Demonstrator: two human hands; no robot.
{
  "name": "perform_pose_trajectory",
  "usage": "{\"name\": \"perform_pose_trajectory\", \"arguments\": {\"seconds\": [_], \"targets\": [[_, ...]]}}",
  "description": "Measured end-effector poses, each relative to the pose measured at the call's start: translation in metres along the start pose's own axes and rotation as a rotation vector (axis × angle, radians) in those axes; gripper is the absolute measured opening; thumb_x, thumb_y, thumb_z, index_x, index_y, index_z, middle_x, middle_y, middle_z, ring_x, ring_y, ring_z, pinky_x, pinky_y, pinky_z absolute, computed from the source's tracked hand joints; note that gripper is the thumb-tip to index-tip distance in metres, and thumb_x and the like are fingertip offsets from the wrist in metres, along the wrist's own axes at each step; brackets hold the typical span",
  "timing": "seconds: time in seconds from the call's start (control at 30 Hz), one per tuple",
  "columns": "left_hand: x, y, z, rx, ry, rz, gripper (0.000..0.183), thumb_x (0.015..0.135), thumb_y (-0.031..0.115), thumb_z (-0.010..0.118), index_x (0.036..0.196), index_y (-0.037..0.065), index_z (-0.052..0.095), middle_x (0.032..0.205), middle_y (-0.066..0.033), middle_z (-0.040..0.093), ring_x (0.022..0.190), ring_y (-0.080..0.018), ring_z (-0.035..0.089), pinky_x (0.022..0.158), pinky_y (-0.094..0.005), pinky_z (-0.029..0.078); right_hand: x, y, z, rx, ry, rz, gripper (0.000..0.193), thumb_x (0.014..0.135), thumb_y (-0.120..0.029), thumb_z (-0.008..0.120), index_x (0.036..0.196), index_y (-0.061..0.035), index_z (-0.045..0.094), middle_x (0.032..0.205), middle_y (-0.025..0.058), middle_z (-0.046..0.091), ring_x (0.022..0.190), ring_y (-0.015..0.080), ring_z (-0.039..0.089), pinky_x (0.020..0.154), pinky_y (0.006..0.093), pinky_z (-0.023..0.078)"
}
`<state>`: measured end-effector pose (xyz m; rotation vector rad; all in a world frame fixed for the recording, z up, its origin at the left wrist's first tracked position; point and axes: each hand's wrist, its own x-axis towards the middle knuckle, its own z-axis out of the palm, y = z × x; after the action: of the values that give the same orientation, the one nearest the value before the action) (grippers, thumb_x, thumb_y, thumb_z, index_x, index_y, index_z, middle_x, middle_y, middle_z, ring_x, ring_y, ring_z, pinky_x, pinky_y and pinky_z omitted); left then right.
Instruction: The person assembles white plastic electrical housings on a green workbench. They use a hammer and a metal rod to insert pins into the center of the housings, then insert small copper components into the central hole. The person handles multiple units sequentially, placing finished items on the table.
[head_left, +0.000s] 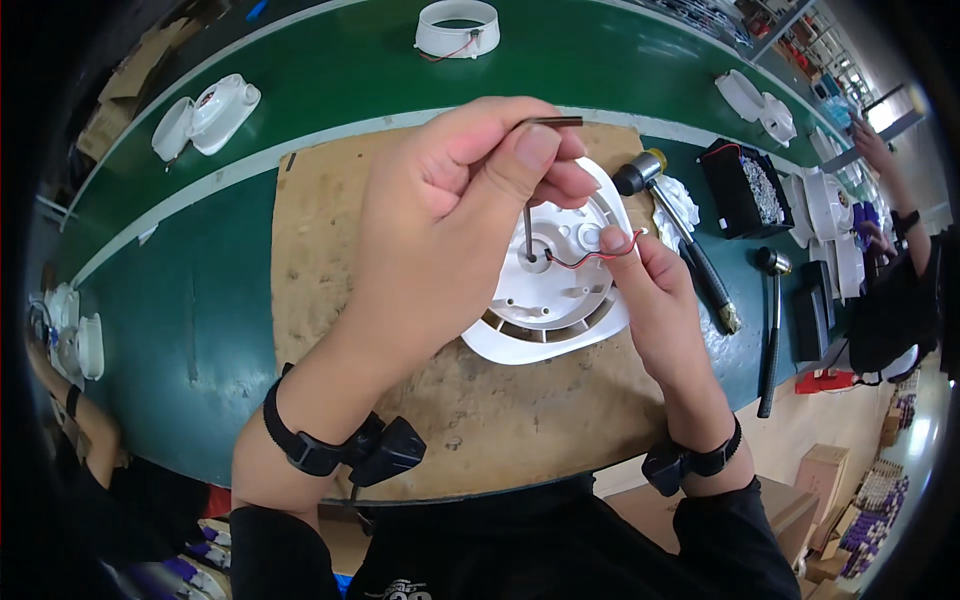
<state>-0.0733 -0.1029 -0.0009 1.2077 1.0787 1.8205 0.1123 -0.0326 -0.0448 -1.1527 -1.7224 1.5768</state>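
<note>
My left hand [430, 225] is closed on an L-shaped hex key [529, 235]. The key's short end sticks out past the fingertips, while the long shank points down to the centre hole of a round-bodied white plastic housing [515, 348]. This housing lies open side up beneath both hands. At its right rim my right hand [660, 310] is closed, the thumb over the inside and the other fingers partly hidden. A thin red and black wire [580, 262] runs from near the centre hole to the right thumb, and its white-tipped end shows beyond.
Brown cardboard [350, 400] covers the green bench. Right of it are a yellow-and-black mallet [700, 270], a white cloth [678, 202], a black box of small parts [745, 190] and a hammer [772, 320]. White housings [215, 115] stand beyond. Other people's arms show at both sides.
</note>
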Motion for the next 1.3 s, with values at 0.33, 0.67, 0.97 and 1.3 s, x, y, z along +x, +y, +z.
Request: {"name": "perform_pose_trajectory", "arguments": {"seconds": [0.33, 0.67, 0.97, 1.3], "targets": [[-0.009, 0.009, 0.003, 0.264, -0.232, -0.16, 0.022, 0.102, 0.008, 0.052, 0.114, -0.002, 0.066, 0.096, -0.009, 0.072, 0.089, -0.0134, 0.067, 0.082, -0.0262, 0.052, -0.005, -0.005, -0.006, -0.028, -0.058, -0.102, 0.039, 0.103, -0.038, 0.055, 0.092, -0.0015, 0.065, 0.073, -0.0076, 0.053, 0.068, 0.0016, 0.044, 0.057, 0.022, 0.036], [0.002, 0.012, -0.011, 0.234, -0.346, -0.285, 0.031, 0.09, -0.011, 0.045, 0.109, -0.003, 0.068, 0.098, -0.0114, 0.073, 0.094, -0.0154, 0.071, 0.083, -0.0266, 0.054, 0.035, 0.019, -0.081, -0.993, 0.392, -0.506, 0.015, 0.089, -0.01, 0.064, 0.095, 0.0001, 0.055, 0.086, 0.0197, 0.055, 0.081, 0.0378, 0.056, 0.072, 0.0443, 0.045], [0.012, 0.014, -0.011, 0.316, -0.362, -0.28, 0.015, 0.092, 0.014, 0.068, 0.099, 0.001, 0.072, 0.089, -0.0093, 0.073, 0.075, -0.0119, 0.063, 0.071, -0.0283, 0.051, 0.061, 0.031, -0.094, -0.875, 0.184, -0.249, 0.013, 0.093, -0.009, 0.059, 0.099, -0.0014, 0.051, 0.083, 0.0241, 0.059, 0.075, 0.0433, 0.057, 0.066, 0.0482, 0.044], [0.007, 0.004, -0.002, 0.446, -0.235, -0.124, 0.015, 0.091, 0.013, 0.068, 0.095, 0.0, 0.073, 0.078, -0.0111, 0.071, 0.068, -0.0135, 0.065, 0.063, -0.0265, 0.05, 0.004, -0.081, -0.088, -0.067, -0.04, -0.166, 0.018, 0.105, -0.023, 0.049, 0.102, -0.0052, 0.049, 0.068, -0.0013, 0.051, 0.049, 0.004, 0.044, 0.045, 0.0189, 0.035]]}}
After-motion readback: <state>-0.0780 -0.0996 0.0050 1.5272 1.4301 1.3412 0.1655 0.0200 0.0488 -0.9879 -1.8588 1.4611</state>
